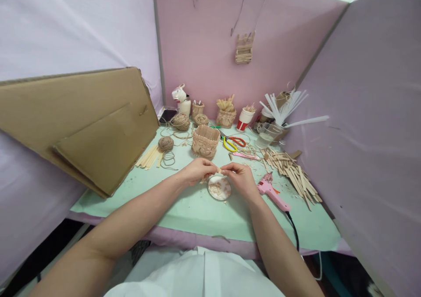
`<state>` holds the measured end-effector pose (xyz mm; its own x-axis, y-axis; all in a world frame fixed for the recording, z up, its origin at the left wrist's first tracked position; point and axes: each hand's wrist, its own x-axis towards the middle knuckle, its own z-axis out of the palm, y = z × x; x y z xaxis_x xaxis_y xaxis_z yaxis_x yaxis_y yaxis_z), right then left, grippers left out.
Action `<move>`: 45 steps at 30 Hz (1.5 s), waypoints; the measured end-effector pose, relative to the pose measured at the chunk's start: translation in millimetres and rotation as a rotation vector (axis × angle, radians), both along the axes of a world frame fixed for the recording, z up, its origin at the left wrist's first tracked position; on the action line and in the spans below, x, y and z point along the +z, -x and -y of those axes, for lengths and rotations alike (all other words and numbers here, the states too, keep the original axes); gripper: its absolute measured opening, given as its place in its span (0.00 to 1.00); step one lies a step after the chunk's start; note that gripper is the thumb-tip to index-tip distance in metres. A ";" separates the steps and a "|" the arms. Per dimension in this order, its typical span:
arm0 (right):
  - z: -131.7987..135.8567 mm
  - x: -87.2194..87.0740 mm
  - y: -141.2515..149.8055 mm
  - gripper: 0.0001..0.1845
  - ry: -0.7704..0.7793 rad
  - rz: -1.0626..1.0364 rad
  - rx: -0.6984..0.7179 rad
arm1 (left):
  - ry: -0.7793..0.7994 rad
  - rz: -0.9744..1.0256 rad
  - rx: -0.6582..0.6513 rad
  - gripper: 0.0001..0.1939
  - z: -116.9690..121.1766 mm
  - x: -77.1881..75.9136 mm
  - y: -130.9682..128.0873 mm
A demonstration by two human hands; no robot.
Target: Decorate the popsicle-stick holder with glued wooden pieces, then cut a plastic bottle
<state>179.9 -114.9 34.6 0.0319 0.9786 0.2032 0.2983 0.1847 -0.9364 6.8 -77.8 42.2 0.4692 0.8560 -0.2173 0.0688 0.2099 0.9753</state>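
My left hand (199, 170) and my right hand (239, 177) meet over the table, fingertips pinched on a small piece of thin wood (219, 170) between them. Just below the fingers sits a round, shallow dish (219, 188) holding small wooden chips. Behind my hands stands a basket made of wooden pieces (205, 142) with a scalloped rim. To the right of my right hand lies a pink hot glue gun (273, 193), its nozzle pointing away from me. Much of the held piece is covered by my fingers.
Craft sticks (297, 174) lie heaped at the right, with more sticks (149, 157) and a twine ball (165, 143) at the left. Scissors with yellow and red handles (233, 142) lie behind. Glue sticks (283, 108) stand at the back right. Cardboard (82, 126) leans at the left.
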 end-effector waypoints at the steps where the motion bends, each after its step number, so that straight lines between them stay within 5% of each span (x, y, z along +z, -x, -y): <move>1: 0.1 0.0 0.0 0.07 -0.002 0.003 -0.001 | 0.000 0.002 -0.002 0.12 0.0 0.1 0.0; 11: -0.9 -1.8 -0.5 0.07 -0.018 0.001 0.007 | -0.022 -0.013 0.011 0.12 0.2 0.6 -0.3; 23: -3.9 -6.5 3.1 0.13 -0.014 -0.008 -0.034 | -0.259 -0.060 0.200 0.14 -1.1 2.7 -3.2; 45: -0.1 -2.6 8.2 0.14 0.021 -0.036 -0.036 | -0.136 0.087 0.245 0.16 1.4 -3.9 -12.6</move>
